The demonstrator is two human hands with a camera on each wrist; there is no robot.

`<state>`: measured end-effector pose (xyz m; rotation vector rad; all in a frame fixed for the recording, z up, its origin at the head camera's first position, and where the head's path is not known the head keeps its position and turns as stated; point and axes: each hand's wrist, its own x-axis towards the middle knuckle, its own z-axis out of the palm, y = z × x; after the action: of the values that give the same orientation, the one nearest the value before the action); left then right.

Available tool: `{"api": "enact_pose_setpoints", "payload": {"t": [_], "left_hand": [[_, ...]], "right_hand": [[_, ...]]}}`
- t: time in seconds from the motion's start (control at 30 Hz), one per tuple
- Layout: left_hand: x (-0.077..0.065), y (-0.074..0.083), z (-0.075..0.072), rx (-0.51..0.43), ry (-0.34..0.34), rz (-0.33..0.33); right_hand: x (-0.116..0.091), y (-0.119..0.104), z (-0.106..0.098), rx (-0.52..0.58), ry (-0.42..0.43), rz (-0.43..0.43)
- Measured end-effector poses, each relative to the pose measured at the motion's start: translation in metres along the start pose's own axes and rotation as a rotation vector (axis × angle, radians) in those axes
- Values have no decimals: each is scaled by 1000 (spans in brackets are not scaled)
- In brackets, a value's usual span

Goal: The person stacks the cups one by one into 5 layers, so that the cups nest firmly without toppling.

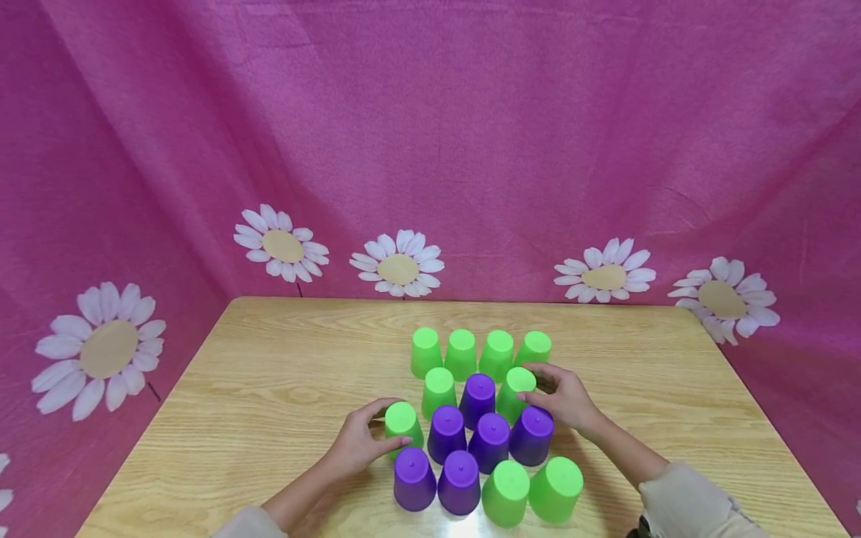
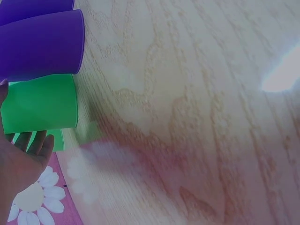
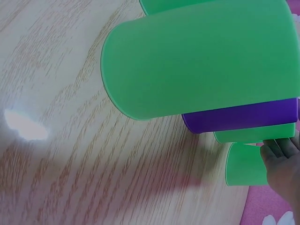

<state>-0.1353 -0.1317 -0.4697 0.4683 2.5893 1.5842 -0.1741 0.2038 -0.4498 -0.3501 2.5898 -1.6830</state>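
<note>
Upside-down green and purple cups stand in rows on the wooden table. My left hand (image 1: 356, 442) holds a green cup (image 1: 401, 420) at the left end of one row, thumb on the near side and fingers behind. That cup (image 2: 40, 103) appears upright on the table in the left wrist view, beside a purple cup (image 2: 42, 47). My right hand (image 1: 567, 397) grips another green cup (image 1: 516, 388), one row farther back at the right end. A purple cup (image 1: 533, 435) stands just in front of it. In the right wrist view, nearer cups partly hide the right hand's cup (image 3: 255, 133).
Several green cups, one of them a middle cup (image 1: 461, 355), form the back row. The front row has two purple cups (image 1: 415, 478) on the left and two green cups (image 1: 555, 489) on the right. A pink flowered cloth (image 1: 430, 149) hangs behind the table (image 1: 282, 381).
</note>
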Motion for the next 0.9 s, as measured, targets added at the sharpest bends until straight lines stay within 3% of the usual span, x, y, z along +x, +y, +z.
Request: {"api": "enact_pose_setpoints", "payload": {"t": [0.73, 0.9], "left_hand": [[8, 2, -7, -34, 23, -60], [13, 5, -11, -30, 26, -46]], "right_hand": [[-9, 2, -28, -69, 57, 15], [-11, 4, -37, -87, 71, 26]]}}
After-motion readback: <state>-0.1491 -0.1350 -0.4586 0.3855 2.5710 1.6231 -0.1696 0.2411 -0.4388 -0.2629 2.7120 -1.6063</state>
